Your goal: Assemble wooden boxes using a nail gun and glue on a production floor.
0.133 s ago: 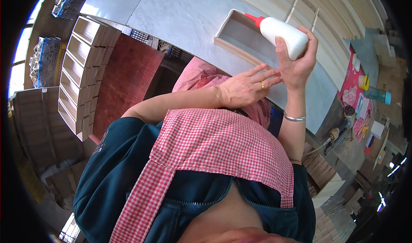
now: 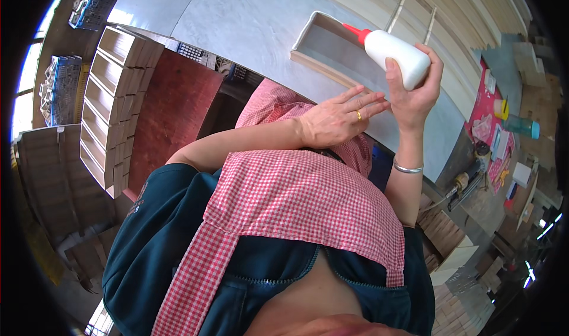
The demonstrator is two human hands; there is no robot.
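My right hand (image 2: 415, 96) is wrapped round a white squeeze bottle (image 2: 398, 54) with a red nozzle, which looks like a glue bottle. It is tilted, its tip pointing left over the far side of a shallow rectangular wooden frame or drawer box (image 2: 332, 72) on the grey tabletop. A white line, like glue, runs along the box's left and far edges. My left hand (image 2: 338, 116) lies over the near side of the box, fingers stretched out and pointing right. Its fingertips hide part of that near edge. My right hand covers the box's right end.
Stacked wooden boxes (image 2: 106, 104) stand on a red-brown board (image 2: 172, 99) to the left. Long pale wood strips (image 2: 474, 16) lie beyond the tabletop (image 2: 237, 16). At right are a power tool (image 2: 462, 182), a teal bottle (image 2: 521, 127) and a pink cloth (image 2: 483, 107).
The box has shifted very slightly left in the picture, while the bottle has moved a little right and down. Both hands keep their poses.
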